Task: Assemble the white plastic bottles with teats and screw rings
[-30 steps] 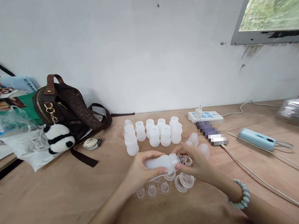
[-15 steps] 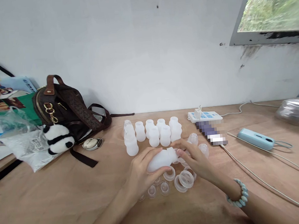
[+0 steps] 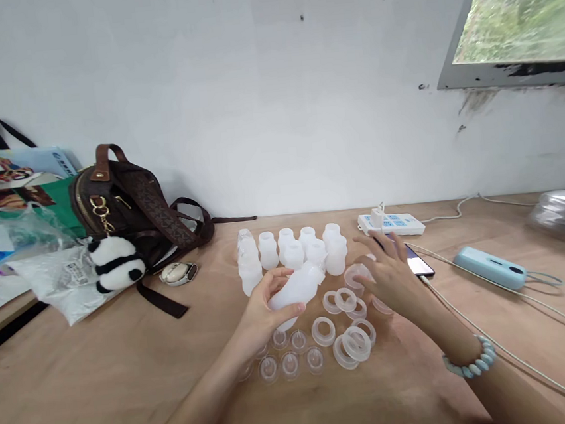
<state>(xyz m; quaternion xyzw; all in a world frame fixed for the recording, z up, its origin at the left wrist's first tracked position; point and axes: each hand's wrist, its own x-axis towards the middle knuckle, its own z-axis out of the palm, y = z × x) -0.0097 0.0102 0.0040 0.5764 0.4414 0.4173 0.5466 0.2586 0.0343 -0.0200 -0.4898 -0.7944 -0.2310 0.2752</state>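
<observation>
Left hand (image 3: 262, 312) grips tilted bottle (image 3: 296, 289), right hand (image 3: 388, 274) spread over clear caps (image 3: 356, 274).
Bottle's above the desk (image 3: 178, 372), neck angled up toward the right hand, presumably for easy access. Can't tell if right touches a cap. Rings (image 3: 322, 319) and nipples (image 3: 290, 364) sit grouped by kind, likely for quick picking.

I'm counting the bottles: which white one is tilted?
The bottle gripped in the left hand leans; the other white bottles stand upright on the table.
</observation>
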